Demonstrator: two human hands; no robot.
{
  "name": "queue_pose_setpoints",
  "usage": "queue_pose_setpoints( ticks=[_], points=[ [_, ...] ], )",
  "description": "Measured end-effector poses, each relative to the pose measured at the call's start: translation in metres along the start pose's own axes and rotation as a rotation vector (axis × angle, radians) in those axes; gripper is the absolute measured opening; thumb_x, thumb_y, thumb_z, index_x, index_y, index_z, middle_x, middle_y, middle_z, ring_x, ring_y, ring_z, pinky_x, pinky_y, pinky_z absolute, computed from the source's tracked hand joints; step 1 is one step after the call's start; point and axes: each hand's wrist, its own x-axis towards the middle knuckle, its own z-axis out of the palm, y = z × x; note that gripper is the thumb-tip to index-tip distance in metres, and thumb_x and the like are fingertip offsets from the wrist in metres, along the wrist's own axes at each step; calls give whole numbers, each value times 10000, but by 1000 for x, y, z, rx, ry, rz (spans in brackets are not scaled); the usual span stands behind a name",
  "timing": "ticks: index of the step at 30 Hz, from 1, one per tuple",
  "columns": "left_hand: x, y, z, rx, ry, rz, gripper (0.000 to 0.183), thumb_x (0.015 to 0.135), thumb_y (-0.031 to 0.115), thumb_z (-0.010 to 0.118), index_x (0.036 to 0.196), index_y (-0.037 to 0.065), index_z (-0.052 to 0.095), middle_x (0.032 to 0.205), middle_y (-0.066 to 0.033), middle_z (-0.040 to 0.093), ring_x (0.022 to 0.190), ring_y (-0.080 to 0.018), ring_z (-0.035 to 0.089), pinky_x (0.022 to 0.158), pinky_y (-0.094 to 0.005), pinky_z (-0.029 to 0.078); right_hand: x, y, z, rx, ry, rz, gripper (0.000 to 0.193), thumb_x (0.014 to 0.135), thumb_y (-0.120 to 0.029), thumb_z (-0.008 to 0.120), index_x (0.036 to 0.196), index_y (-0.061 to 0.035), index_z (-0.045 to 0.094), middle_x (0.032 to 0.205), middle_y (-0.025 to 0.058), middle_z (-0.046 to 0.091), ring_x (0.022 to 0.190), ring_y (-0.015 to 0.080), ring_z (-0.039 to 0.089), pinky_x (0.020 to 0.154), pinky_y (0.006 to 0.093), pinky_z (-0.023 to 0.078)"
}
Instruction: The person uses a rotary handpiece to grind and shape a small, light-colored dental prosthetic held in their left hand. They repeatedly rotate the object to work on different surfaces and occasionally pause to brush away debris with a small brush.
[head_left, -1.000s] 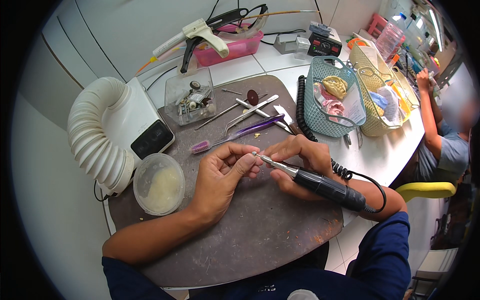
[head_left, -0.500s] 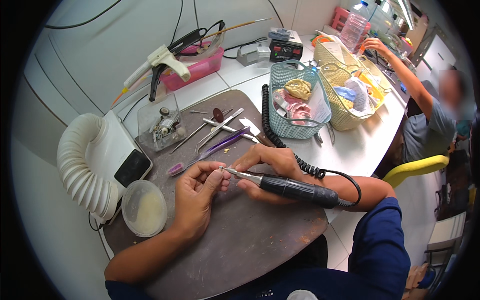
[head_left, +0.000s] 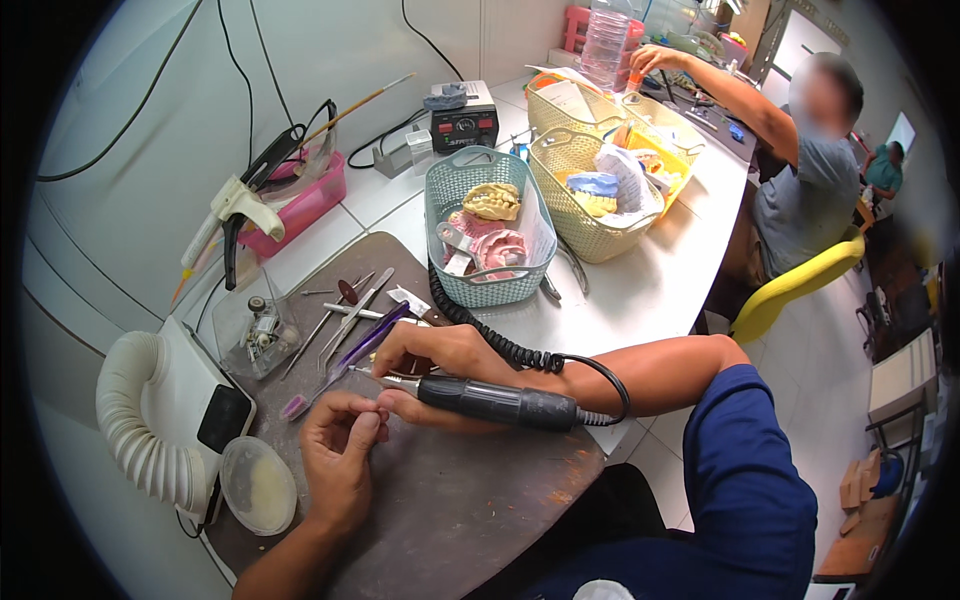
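A black and silver rotary handpiece lies in my right hand, whose fingers wrap round its metal nose. Its thin tip points left, just past the fingertips of my left hand. My left hand's thumb and fingers are pinched together close to my right fingertips; what they hold, if anything, is too small or hidden. Beyond both hands, a toothbrush with a purple handle lies beside metal tweezers and a dark disc tool. The handpiece's coiled black cord runs behind my right hand.
A grey-brown board lies under my hands. At left are a round tub of pale powder, a white ribbed hose and a clear box of burs. Baskets with dental models, including a blue-green one, stand beyond. A co-worker sits at right.
The view has swung right, so the bench sits further left. The handpiece tip has come away from my left fingertips and now points beyond them. Another person shows far back at right.
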Motion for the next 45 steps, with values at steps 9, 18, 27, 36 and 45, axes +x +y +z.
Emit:
queue_pose_setpoints(
  ticks=[9, 18, 27, 36, 45],
  points=[
    [3, -2, 4, 52, 12, 34, 112, 931, 86, 665, 1000, 30, 597, 885, -49, 647, 762, -101, 589, 687, -239, 464, 1, 6, -2, 34, 68, -91, 283, 859, -210, 710, 990, 2, 575, 766, 111, 639, 670, 190, 645, 600, 310, 512],
    [5, 1, 7, 57, 52, 53, 105, 933, 81, 664, 988, 29, 592, 888, -41, 630, 763, -93, 583, 688, -240, 463, 4, 8, 2, 79, 72, -106, 296, 854, -223, 715, 988, 5, 580, 784, 131, 660, 676, 220, 668, 603, 314, 520],
    [10, -3, 1, -16, 70, 15, 163, 952, 73, 642, 1102, 19, 611, 993, -69, 670, 882, -118, 636, 809, -263, 523, 6, 7, 2, 123, 52, 69, 156, 930, -137, 663, 1018, -8, 647, 910, 62, 645, 771, 102, 627, 661, 235, 509],
    [6, -4, -3, -54, 47, 27, 147, 945, 76, 654, 1068, 41, 580, 1014, -65, 657, 919, -118, 633, 832, -267, 534, 7, 10, 8, 205, 5, 251, 161, 925, -162, 681, 991, -18, 657, 781, 63, 684, 716, 94, 635, 650, 263, 511],
    [15, -8, 6, 40, 45, 56, 148, 941, 88, 666, 1058, 35, 593, 999, -45, 653, 895, -113, 625, 815, -254, 519, 3, 16, -4, 179, -43, 76, 199, 870, -192, 715, 942, -19, 651, 803, 110, 696, 745, 182, 685, 672, 307, 531]
  ],
)
